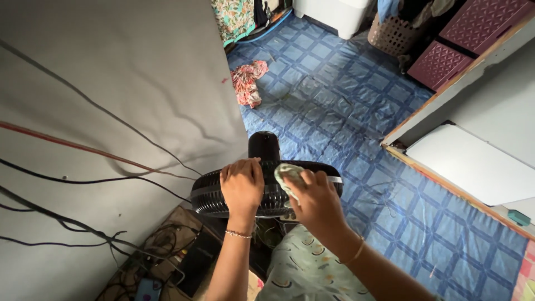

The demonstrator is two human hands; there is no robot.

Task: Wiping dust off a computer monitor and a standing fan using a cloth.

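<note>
Black pedestal fan (267, 192), seen from above, standing low in the view on a blue patterned floor covering (345, 100); its round grille faces the person, its motor housing pointing toward 12 o'clock. Left hand (241, 185): laid on the top rim of the grille at about 10 o'clock of the fan, fingers curled down over the rim and gripping it; thin bracelet at the wrist. Right hand (317, 200): at about 2 o'clock of the fan, fingers closed around a pale green cloth (288, 177), the cloth pressed against the grille's upper rim. Both hands close together, not touching. Grey wall (111, 111) at 9 o'clock, crossed by several black and red cables (83, 147). Crumpled red-and-white fabric (248, 83) on the floor at 12 o'clock, well apart from the fan. Woven basket (393, 34) and maroon drawer unit (462, 42) at 1 to 2 o'clock. White panel (473, 164) at 3 o'clock, beyond a wooden edge.
</note>
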